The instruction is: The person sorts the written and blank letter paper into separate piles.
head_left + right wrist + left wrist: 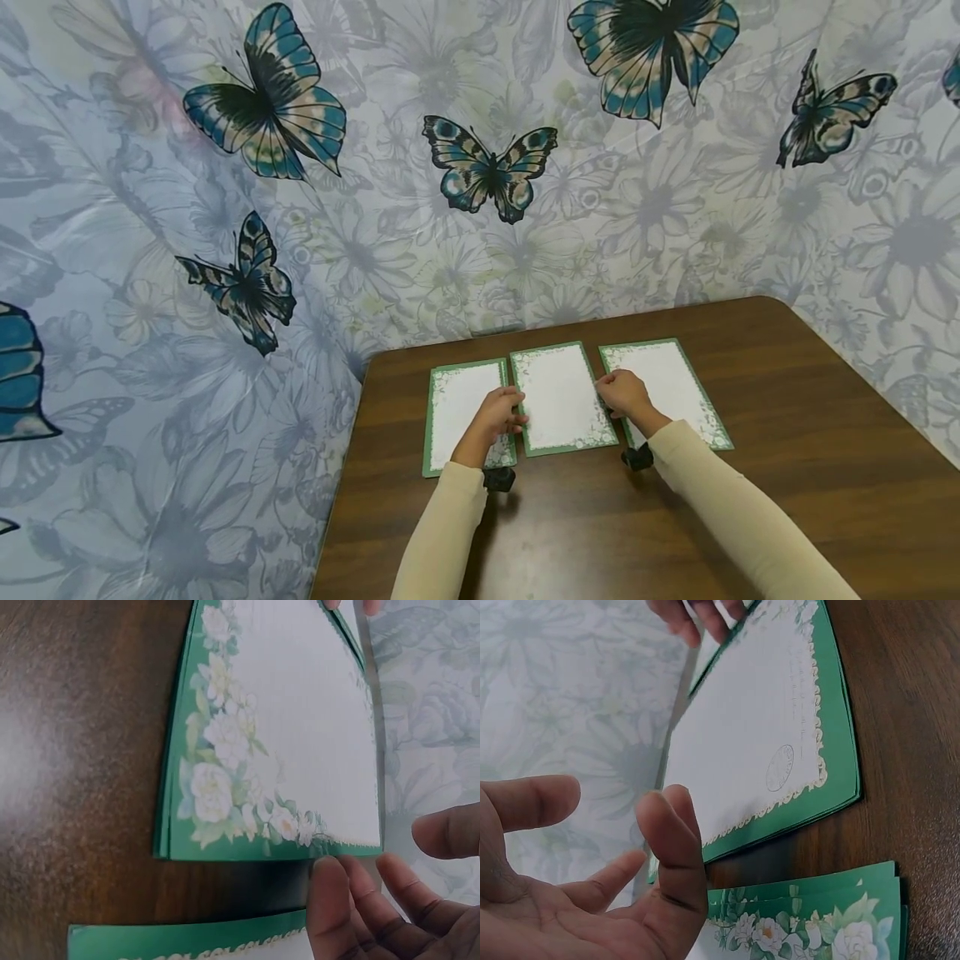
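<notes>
Three stacks of green-bordered floral paper lie side by side on the table: a left stack [457,408], a middle stack [558,396] and a right stack [667,387]. My left hand [498,417] is at the middle stack's left edge, over part of the left stack. In the left wrist view its loosely bent fingers [671,840] are right at that edge, holding nothing. At the opposite edge is my right hand [628,396]. The right wrist view has its fingertips [328,874] against the middle stack's side, thumb apart. Several layers show along the stack's edge.
The brown wooden table [570,533] has rounded far corners. Behind it hangs a pale floral wall covering [360,167] with large butterflies. A black wrist camera [498,478] sits under the left wrist, another [637,457] under the right.
</notes>
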Demonstrator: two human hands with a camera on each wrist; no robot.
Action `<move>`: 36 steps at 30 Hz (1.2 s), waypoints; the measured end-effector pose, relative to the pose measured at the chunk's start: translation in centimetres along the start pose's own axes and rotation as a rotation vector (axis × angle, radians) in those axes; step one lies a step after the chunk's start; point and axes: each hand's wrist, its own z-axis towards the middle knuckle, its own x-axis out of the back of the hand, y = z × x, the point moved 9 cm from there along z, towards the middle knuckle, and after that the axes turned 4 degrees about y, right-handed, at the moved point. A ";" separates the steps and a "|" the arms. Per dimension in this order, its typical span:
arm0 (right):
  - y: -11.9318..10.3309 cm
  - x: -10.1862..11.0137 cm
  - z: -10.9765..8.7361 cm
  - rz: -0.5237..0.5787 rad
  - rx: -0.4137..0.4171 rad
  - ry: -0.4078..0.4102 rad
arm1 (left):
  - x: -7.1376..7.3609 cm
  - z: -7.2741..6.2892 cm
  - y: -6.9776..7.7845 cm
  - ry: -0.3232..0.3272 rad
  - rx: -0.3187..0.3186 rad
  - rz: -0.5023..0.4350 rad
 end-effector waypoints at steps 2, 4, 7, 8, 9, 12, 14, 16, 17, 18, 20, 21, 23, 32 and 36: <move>-0.2 0.1 0.0 -0.003 0.014 0.017 | 0.0 0.0 0.0 0.003 0.003 -0.001; -0.3 0.2 0.1 0.006 0.023 0.039 | 0.0 0.0 0.1 0.005 0.001 -0.001; -0.4 0.2 0.1 0.048 0.029 0.063 | 0.0 0.0 0.1 0.005 -0.001 -0.003; -0.3 0.1 0.1 0.064 0.022 0.064 | -0.1 0.0 0.0 0.004 -0.001 -0.004; -0.2 0.0 0.1 0.082 0.014 0.057 | -0.1 0.0 0.0 0.000 -0.002 -0.004; 0.1 -0.6 0.0 0.143 -0.014 0.021 | -0.3 0.0 -0.2 -0.016 -0.007 -0.006; 0.3 -0.8 -0.2 0.171 -0.017 0.000 | -0.2 0.1 -0.2 -0.013 -0.011 -0.006; 0.5 -0.9 -0.3 0.212 -0.023 -0.017 | 0.0 0.2 -0.1 0.011 -0.029 0.004; 0.5 -0.8 -0.4 0.224 -0.022 -0.021 | 0.2 0.3 0.0 0.032 -0.040 0.010; 0.5 -0.7 -0.5 0.237 -0.017 -0.026 | 0.4 0.4 0.2 0.056 -0.056 0.018; 0.5 -0.6 -0.5 0.258 -0.009 -0.035 | 0.8 0.5 0.3 0.109 -0.085 0.027; 0.4 -0.5 -0.6 0.266 -0.005 -0.038 | 1.0 0.5 0.4 0.132 -0.097 0.033; 0.4 -0.1 -0.8 0.274 0.003 -0.043 | 1.1 0.6 0.4 0.163 -0.104 0.038; 2.0 3.1 -1.4 0.298 0.006 -0.034 | -2.0 1.1 0.3 0.150 -0.100 0.007; 3.7 6.0 -1.7 0.271 0.003 0.018 | -5.0 1.2 1.1 0.133 -0.126 0.009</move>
